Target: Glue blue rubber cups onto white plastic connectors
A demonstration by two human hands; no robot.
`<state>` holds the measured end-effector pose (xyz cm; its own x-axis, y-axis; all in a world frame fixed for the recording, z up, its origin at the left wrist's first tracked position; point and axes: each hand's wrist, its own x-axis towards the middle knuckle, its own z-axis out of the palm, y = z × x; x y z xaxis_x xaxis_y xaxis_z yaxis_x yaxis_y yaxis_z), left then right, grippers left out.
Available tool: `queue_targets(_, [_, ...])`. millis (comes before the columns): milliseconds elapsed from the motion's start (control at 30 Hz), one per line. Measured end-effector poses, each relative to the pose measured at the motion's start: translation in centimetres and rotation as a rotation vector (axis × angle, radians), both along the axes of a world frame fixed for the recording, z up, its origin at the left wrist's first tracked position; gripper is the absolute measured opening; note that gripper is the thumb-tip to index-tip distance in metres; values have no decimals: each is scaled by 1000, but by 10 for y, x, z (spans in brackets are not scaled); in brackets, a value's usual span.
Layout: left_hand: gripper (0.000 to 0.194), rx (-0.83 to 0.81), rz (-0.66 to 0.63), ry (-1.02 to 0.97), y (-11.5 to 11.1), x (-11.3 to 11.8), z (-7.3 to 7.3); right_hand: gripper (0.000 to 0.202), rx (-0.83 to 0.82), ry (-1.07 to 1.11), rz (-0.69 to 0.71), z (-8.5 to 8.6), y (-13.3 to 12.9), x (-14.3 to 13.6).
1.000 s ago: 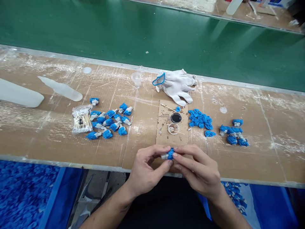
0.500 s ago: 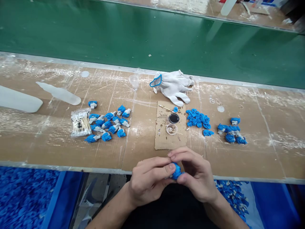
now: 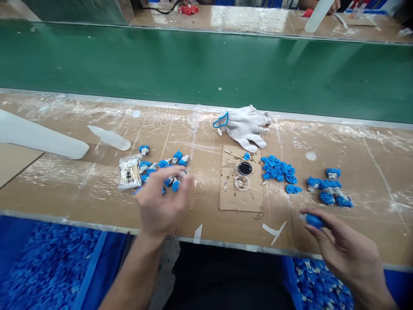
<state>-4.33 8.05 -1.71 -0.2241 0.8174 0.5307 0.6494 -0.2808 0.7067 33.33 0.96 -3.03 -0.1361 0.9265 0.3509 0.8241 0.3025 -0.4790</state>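
My right hand (image 3: 345, 249) pinches a blue piece (image 3: 314, 221) between thumb and fingers, low over the table's front edge at the right. On the left, my left hand (image 3: 163, 202) hovers over a group of blue and grey pieces (image 3: 176, 185), its thumb and fingers apart with nothing between them. It hides part of that group. Beyond my right hand lies a smaller cluster of blue and grey pieces (image 3: 331, 185). A pile of flat blue parts (image 3: 279, 168) sits beside a stained cardboard piece (image 3: 238, 200), which carries a small black-filled cup (image 3: 245, 168) and a clear cup.
White gloves (image 3: 247, 129) lie behind the cardboard. A bag of cotton swabs (image 3: 129, 173) is left of the pieces. Blue bins (image 3: 93, 267) with blue parts stand below the table edge. A green strip (image 3: 193, 64) runs behind; a person's hand (image 3: 335, 6) shows beyond it.
My hands have parted. The left moved left to the blue and grey pieces and opened; the right moved right, holding the blue piece. The view has shifted, showing more at the top.
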Motion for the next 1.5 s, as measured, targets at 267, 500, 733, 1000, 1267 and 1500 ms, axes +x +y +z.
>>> queue_targets(267, [16,-357,-210,549,66,-41,-8,56,136,-424,-336,-15,28,51])
queue_targets(500, [14,-228,-197,394,63,-27,-11,31,324,-33,-231,4,45,-34])
queue_targets(733, [25,-204,-145,-573,-1,17,-4,14,110,148,216,13,75,-96])
queue_targets(1000, [39,-473,-73,-1213,-19,49,-24,12,172,41,331,20,92,-114])
queue_targets(1267, [46,-391,-104,-1287,-16,50,-30,14,139,120,305,17,97,-124])
queue_targets(1500, [43,-327,-177,-1445,-17,59,-30,11,85,425,120,14,93,-111])
